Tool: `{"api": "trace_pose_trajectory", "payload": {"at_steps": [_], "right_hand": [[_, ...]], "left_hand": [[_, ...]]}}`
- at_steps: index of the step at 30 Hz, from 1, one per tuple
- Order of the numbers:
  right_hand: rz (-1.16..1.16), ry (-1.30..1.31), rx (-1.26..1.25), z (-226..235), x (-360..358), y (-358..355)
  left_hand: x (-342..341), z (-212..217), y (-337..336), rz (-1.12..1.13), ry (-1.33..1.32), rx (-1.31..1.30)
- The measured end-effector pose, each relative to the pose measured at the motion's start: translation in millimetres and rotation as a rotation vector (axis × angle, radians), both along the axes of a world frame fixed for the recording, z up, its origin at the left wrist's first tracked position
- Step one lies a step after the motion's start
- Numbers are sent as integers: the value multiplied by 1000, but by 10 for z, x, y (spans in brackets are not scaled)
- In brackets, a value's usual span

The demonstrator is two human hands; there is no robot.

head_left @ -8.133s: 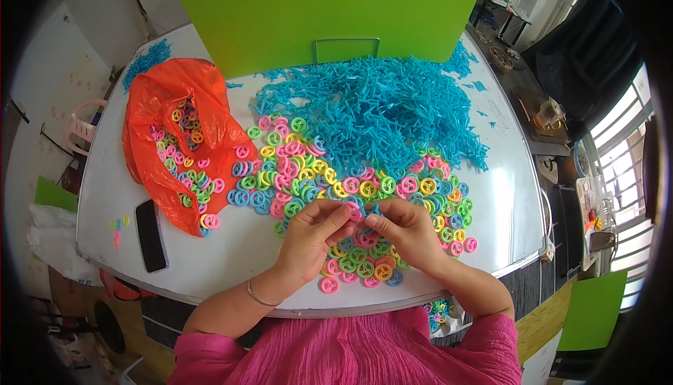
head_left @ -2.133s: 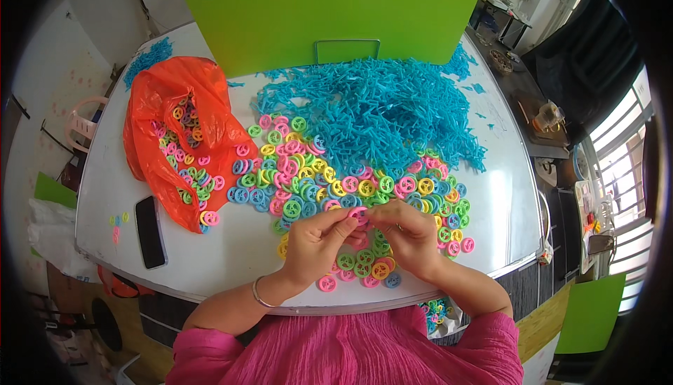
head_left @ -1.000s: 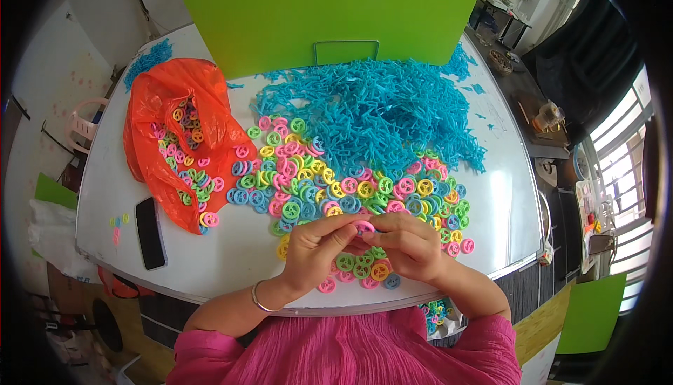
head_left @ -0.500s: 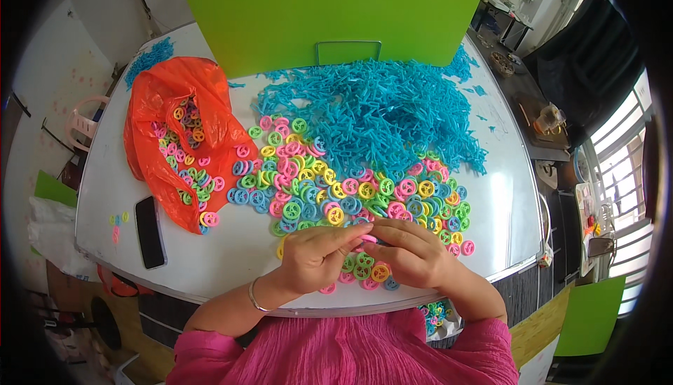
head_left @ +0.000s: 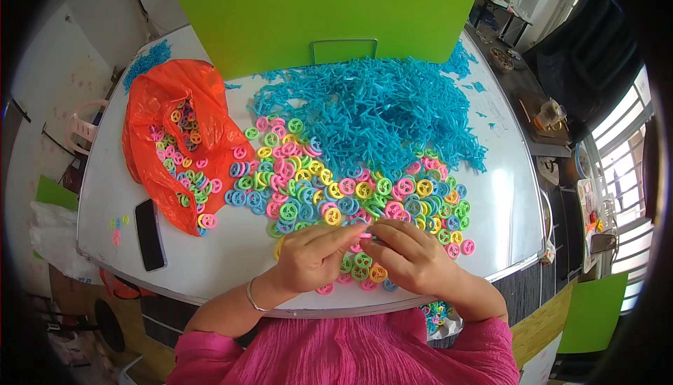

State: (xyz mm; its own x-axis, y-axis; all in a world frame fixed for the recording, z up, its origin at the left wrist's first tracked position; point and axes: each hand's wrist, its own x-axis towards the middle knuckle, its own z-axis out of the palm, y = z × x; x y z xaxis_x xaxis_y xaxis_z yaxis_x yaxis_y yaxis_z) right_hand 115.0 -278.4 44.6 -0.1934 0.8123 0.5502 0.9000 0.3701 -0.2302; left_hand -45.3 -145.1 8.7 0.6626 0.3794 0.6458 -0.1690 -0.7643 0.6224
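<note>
My left hand (head_left: 312, 254) and my right hand (head_left: 409, 253) meet over the near part of the table, fingertips almost touching. Between them a small pink plastic ring (head_left: 365, 236) is pinched, seen nearly edge-on. Both sets of fingers are closed on it, and they cover part of it. Under and beyond my hands spreads a heap of small spoked plastic rings (head_left: 333, 215) in pink, green, yellow and blue. Behind that heap lies a large pile of thin blue plastic pieces (head_left: 385, 115).
At the left an open red plastic bag (head_left: 186, 80) holds more rings. A dark phone (head_left: 149, 234) lies in front of it. A tall green panel (head_left: 322, 7) with a metal wire handle (head_left: 343, 40) stands at the back of the white table (head_left: 217, 259).
The view has shifted slightly. My hands stay together around the pink ring, which now shows less between the fingertips. The heaps look the same.
</note>
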Motion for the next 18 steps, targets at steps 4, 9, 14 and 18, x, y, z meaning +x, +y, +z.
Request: {"api": "trace_pose_trajectory", "payload": {"at_steps": [4,9,14,18], "right_hand": [[26,65,35,-31,71,32],[184,519,-54,-197,211,88],[139,412,-46,-225,223,98],[128,360,-90,-212,219,93]], "left_hand": [[-4,59,10,-32,-31,31],[-22,74,59,-299,174,-760],[-8,72,93,-422,137,-1115],[-42,-77,101,-382,148,-767]]}}
